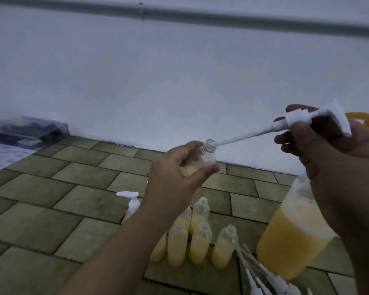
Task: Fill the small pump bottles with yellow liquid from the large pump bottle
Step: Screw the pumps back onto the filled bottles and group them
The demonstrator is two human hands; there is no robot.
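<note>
A clear box (28, 129) and a printed sheet (5, 155), its writing too blurred to read, are lying at nine o'clock by the wall. Open tile is stretching across the lower left. The left hand (175, 177) is pinching a small bottle (202, 158), partly filled, off the floor at centre. The right hand (320, 145) is gripping a pump (307, 122), its tube tip touching the bottle's mouth. Uncapped bottles (198, 241) are standing at six o'clock, the large bottle (292, 237) at four.
</note>
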